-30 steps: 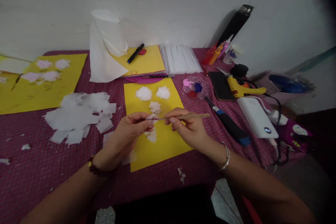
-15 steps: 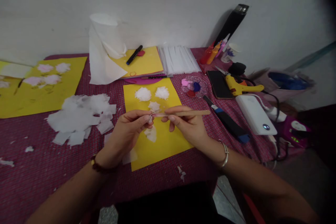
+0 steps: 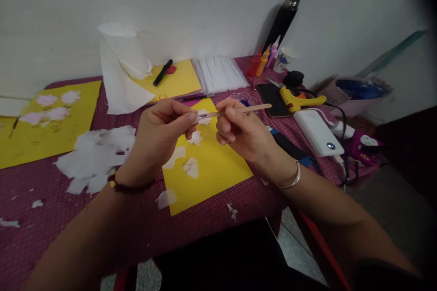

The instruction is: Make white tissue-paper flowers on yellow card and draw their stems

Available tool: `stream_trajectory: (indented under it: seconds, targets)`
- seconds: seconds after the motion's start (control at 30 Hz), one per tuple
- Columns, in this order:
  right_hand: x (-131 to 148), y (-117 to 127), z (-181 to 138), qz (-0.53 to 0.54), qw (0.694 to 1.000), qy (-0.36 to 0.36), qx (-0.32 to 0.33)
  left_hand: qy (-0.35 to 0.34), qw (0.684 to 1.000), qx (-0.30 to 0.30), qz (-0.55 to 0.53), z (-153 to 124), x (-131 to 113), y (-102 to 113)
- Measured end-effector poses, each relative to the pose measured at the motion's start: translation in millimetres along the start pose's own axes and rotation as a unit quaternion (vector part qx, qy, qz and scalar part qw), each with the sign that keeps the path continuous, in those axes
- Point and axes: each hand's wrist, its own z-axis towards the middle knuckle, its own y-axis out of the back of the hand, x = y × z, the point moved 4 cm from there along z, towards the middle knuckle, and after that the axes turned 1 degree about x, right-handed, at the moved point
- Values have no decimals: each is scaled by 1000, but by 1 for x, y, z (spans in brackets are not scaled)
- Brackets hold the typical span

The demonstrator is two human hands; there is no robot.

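Left hand (image 3: 164, 129) and right hand (image 3: 244, 132) have moved up the frame, with the wooden stick (image 3: 256, 107) now at centre, above the far part of the yellow sheet (image 3: 218, 168). Right fingers grip the stick mid-length; left thumb and forefinger pinch its left tip. White paper squares (image 3: 94, 159) lie heaped on the worktop (image 3: 191, 232), left of centre.

Thin pale wooden stick (image 3: 256, 108), nearly horizontal, held aloft over yellow sheet (image 3: 218, 170).
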Motion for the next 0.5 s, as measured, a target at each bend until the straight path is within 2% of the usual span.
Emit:
stream_trajectory:
  seconds: [0.1, 0.17, 0.23, 0.3, 0.37, 0.43, 0.5]
  targets:
    - [-8, 10, 3, -49, 997, 49, -17, 80, 995, -5, -59, -1, 18, 1]
    - [-21, 18, 6, -32, 998, 32, -45, 88, 996, -6, -20, -3, 24, 1]
    - [-39, 23, 8, 42, 996, -36, -73, 52, 995, 11, 86, -5, 22, 1]
    - [-55, 27, 8, 124, 981, -120, -91, -7, 980, 61, 190, -6, 19, 0]
    - [-65, 32, 8, 169, 965, -175, -94, -57, 960, 119, 247, -5, 19, 3]
    - [-68, 39, 9, 160, 966, -186, -84, -87, 934, 165, 305, -2, 27, 10]
    - [-68, 47, 12, 123, 975, -171, -74, -112, 883, 209, 406, 1, 39, 15]
